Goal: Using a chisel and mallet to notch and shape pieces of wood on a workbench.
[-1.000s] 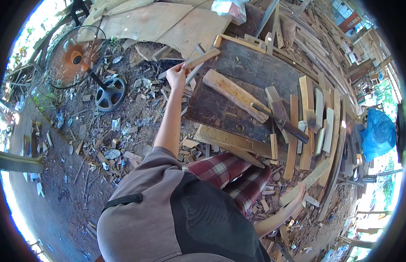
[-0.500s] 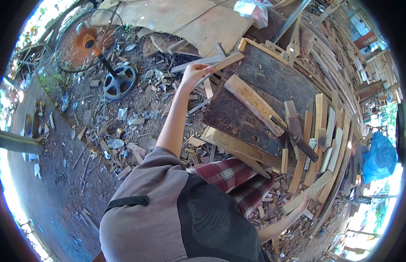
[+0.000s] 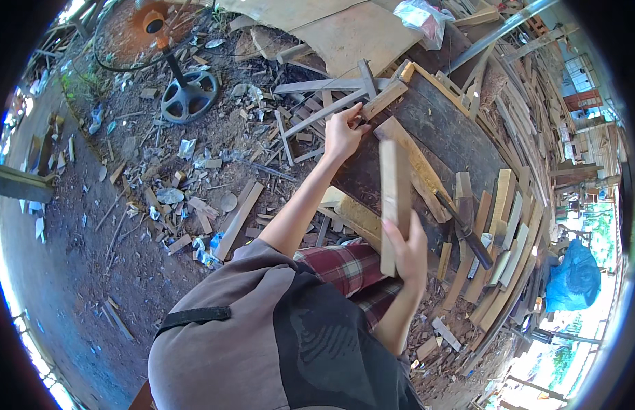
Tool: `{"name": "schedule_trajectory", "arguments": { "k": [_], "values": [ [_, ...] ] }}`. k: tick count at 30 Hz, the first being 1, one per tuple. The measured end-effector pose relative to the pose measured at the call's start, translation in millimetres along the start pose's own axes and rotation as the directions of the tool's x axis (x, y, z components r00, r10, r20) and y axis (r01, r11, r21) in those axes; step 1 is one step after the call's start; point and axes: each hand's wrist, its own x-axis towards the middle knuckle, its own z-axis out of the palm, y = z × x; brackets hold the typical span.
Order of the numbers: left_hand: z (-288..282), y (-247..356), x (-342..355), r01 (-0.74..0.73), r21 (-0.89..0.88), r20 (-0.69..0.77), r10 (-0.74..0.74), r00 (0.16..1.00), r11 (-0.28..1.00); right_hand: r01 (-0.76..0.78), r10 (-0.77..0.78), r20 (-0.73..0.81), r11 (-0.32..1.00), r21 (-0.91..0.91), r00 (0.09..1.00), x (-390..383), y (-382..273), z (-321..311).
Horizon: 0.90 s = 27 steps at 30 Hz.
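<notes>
My left hand (image 3: 344,133) grips a short wooden strip (image 3: 385,98) at the upper left corner of a dark, worn wooden worktop (image 3: 450,140); its fingers are partly hidden. My right hand (image 3: 409,253), lower and to the right, is wrapped round a pale board (image 3: 394,174) held upright in the picture over the worktop's near part. Beside it on the worktop lie a long, thick yellowish timber piece (image 3: 413,157) and a dark bar (image 3: 474,242) with a slimmer end resting near that timber.
An orange fan (image 3: 153,27) on a wheel-shaped base stands on littered ground at left. Wood offcuts (image 3: 239,215) are scattered below. Narrow boards (image 3: 515,246) lie right of the worktop, near a blue plastic bag (image 3: 573,273). A large sheet (image 3: 358,37) and a clear bag (image 3: 423,20) lie beyond.
My right hand has swung the pale board up and leftward from the lower right to over the worktop. My left hand has moved rightward with its strip as the view shifted.
</notes>
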Motion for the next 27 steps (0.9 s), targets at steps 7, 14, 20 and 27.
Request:
{"name": "schedule_trajectory", "arguments": {
  "k": [7,14,20,27],
  "values": [
    [6,4,-5,0.070,-0.186,-0.048,-0.080,0.996,0.980,-0.143,0.131,-0.099,0.983,-0.118,0.986,44,10,13],
    [3,5,-5,-0.074,0.040,-0.082,0.077,0.994,0.996,-0.294,0.242,-0.307,0.946,-0.136,0.921,50,56,-18],
    [7,18,-10,-0.113,0.184,-0.038,0.122,0.992,0.976,-0.250,0.222,-0.323,0.967,-0.048,0.920,50,54,-18],
    [11,29,-16,-0.286,0.307,0.049,0.286,0.957,0.907,-0.238,0.239,-0.307,0.970,0.040,0.921,51,58,-21]
  ]
}}
